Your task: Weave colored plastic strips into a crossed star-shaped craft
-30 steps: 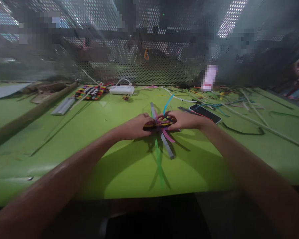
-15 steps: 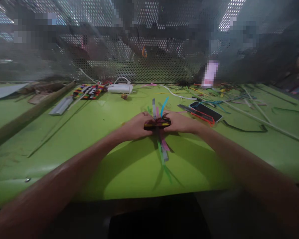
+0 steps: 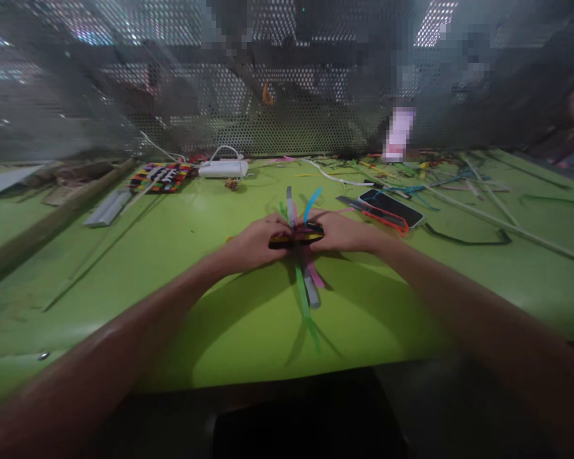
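My left hand (image 3: 261,242) is closed on the left end of a small dark woven piece (image 3: 297,236) with yellow and dark red in it. Its right end sits in the fingers of my right hand (image 3: 344,231), also closed. Flat strips stick out of the piece between the hands. Away from me point a grey strip (image 3: 289,204) and a curved blue strip (image 3: 312,204). Toward me hang a long green strip (image 3: 303,299) and a pink strip (image 3: 316,274), with another grey end beside them. The fingertips are partly hidden behind the piece.
Right of my hands, an orange-handled cutter (image 3: 382,217) lies against a phone (image 3: 396,207). Loose strips and thin sticks litter the right side. At the back left are a multicoloured woven mat (image 3: 160,175) and a white device (image 3: 223,169); a perforated metal screen (image 3: 316,95) stands behind.
The whole view has shifted slightly, and both hands keep their hold on the woven piece. The hanging green strip now stands a little further apart from the grey one.
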`<action>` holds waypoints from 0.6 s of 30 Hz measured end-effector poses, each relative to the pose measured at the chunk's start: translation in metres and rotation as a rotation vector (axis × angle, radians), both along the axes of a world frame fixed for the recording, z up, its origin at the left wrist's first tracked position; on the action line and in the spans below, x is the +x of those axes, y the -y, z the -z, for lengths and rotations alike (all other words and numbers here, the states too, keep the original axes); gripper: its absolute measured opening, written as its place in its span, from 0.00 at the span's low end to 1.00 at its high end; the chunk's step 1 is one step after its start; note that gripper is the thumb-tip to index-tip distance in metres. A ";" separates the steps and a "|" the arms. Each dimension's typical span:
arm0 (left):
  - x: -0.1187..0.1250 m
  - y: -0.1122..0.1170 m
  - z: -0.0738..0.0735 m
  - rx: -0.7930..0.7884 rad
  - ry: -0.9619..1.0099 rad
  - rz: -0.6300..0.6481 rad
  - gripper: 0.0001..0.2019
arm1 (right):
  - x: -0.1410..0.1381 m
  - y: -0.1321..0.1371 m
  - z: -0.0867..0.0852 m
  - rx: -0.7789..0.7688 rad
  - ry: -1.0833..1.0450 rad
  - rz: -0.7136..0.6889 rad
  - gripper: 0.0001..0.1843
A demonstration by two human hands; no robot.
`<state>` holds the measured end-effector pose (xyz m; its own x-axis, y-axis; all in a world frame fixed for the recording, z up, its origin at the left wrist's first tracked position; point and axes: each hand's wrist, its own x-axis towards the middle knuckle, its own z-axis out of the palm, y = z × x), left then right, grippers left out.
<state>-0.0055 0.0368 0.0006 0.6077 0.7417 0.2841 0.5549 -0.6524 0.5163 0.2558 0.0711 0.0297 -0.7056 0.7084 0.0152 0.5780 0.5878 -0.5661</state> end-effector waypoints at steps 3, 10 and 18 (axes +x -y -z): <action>-0.003 0.003 -0.009 0.106 0.116 -0.034 0.12 | 0.002 -0.001 -0.005 -0.016 -0.056 0.029 0.15; -0.001 0.009 -0.020 0.199 0.051 -0.035 0.10 | 0.028 -0.007 -0.038 -0.067 -0.338 0.148 0.16; 0.004 0.010 -0.011 0.003 -0.221 -0.084 0.26 | 0.041 0.005 -0.063 -0.123 -0.366 0.147 0.30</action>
<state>-0.0020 0.0268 0.0117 0.5916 0.7915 0.1533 0.7064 -0.6006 0.3745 0.2969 0.0659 0.0922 -0.5604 0.8136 0.1551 0.3982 0.4289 -0.8109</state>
